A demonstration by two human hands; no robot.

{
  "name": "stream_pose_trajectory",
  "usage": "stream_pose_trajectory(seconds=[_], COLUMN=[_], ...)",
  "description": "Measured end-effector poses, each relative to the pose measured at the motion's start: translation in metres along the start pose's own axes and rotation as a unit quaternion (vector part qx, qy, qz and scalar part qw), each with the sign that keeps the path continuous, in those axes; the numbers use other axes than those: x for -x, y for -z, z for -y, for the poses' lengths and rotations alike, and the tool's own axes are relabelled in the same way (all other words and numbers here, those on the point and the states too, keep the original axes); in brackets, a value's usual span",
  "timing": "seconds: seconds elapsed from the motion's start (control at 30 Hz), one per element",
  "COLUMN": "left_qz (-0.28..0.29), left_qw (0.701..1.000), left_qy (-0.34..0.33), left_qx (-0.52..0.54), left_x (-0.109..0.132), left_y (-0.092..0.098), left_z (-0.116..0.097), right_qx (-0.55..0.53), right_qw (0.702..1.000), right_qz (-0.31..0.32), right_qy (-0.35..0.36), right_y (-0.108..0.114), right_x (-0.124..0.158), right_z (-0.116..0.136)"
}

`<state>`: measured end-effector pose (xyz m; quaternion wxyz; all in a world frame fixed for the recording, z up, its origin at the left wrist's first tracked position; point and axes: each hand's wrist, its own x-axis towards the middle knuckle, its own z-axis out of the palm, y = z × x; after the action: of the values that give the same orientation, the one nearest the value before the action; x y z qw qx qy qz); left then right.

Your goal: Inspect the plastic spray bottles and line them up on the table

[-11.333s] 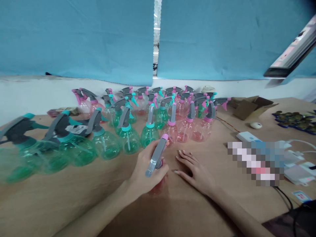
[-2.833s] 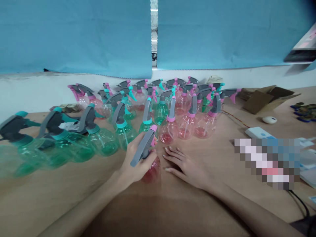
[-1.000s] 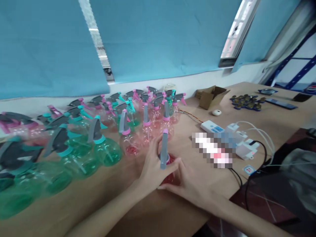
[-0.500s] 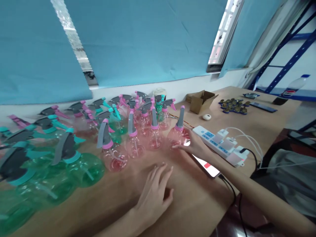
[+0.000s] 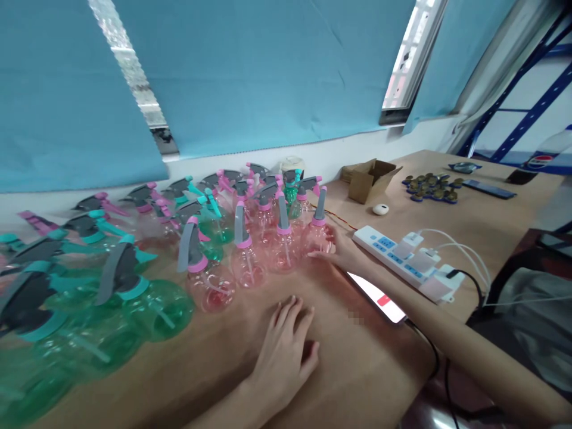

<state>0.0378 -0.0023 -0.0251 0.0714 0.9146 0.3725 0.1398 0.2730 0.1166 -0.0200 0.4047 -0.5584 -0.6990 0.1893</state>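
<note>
- Fingers [image 5: 331, 235] of the right hand [image 5: 343, 250] curl round an upright pink spray bottle [image 5: 315, 238], thumb [image 5: 320, 256] on its near side, right of the frame's centre.
- Left hand [image 5: 282, 353], lower centre, spreads loosely over the table [image 5: 357, 369].
- Other pink bottles [image 5: 283, 249] stand leftward; a lit phone [image 5: 379, 298] lies lower right.

Near centre, a pink spray bottle [image 5: 314, 237] with grey head [image 5: 320, 205], pink collar [image 5: 319, 222]; lower left, green bottles [image 5: 154, 307] with turquoise collars [image 5: 134, 289]; tan tabletop [image 5: 339, 363], blue curtain [image 5: 268, 71].
</note>
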Motion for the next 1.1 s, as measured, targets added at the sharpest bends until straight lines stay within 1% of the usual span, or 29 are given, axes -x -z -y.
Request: stream_pose_trajectory(seconds=[0.1,0.17,0.27,0.33,0.37,0.4,0.43,0.47,0.53,0.6,0.67,0.8,0.93,0.97,1.1], left_qz=[0.005,0.006,0.004,0.007,0.008,0.009,0.009,0.004,-0.009,-0.024,-0.034,-0.048,-0.073,-0.085,-0.105], left_qw=[1.000,1.000,1.000,1.000,1.000,1.000,1.000,1.000,1.000,1.000,0.999,0.997,0.986,0.981,0.954], left_qy=[0.001,0.001,0.000,-0.005,-0.007,-0.009,-0.011,-0.012,-0.009,0.000,0.011,0.057,0.143,0.169,0.273], left_qx=[0.002,0.000,-0.005,-0.008,-0.010,-0.011,-0.012,-0.013,-0.014,-0.017,-0.019,-0.011,-0.044,-0.052,-0.072], left_x=[0.000,0.000,0.001,0.004,0.006,0.009,0.013,0.019,0.036,0.059,0.088,0.157,0.234,0.253,0.328], left_y=[0.001,0.002,0.003,0.003,0.004,0.004,0.005,0.007,0.013,0.022,0.033,0.058,0.081,0.087,0.109], left_z=[-0.001,-0.001,-0.001,0.000,0.000,0.002,0.003,0.005,0.010,0.016,0.023,0.039,0.057,0.062,0.081], right_qx=[0.007,0.015,0.041,0.069,0.080,0.085,0.076,0.051,0.009,-0.015,-0.027,-0.063,-0.105,-0.111,-0.119], right_qw=[1.000,0.999,0.997,0.996,0.996,0.996,0.996,0.997,0.991,0.979,0.966,0.940,0.911,0.903,0.868], right_qz=[-0.017,-0.038,-0.064,-0.056,-0.029,0.014,0.038,0.055,0.113,0.169,0.212,0.263,0.300,0.312,0.360], right_qy=[-0.004,-0.007,0.004,0.013,0.014,0.014,0.011,0.020,0.066,0.111,0.145,0.207,0.262,0.275,0.321], right_y=[-0.003,-0.005,-0.012,-0.020,-0.025,-0.032,-0.039,-0.046,-0.061,-0.077,-0.093,-0.136,-0.187,-0.200,-0.245], right_x=[0.005,0.018,0.052,0.078,0.091,0.101,0.110,0.116,0.124,0.127,0.130,0.135,0.140,0.141,0.148], right_z=[0.001,0.008,0.032,0.052,0.062,0.071,0.079,0.087,0.101,0.114,0.130,0.167,0.215,0.229,0.282])
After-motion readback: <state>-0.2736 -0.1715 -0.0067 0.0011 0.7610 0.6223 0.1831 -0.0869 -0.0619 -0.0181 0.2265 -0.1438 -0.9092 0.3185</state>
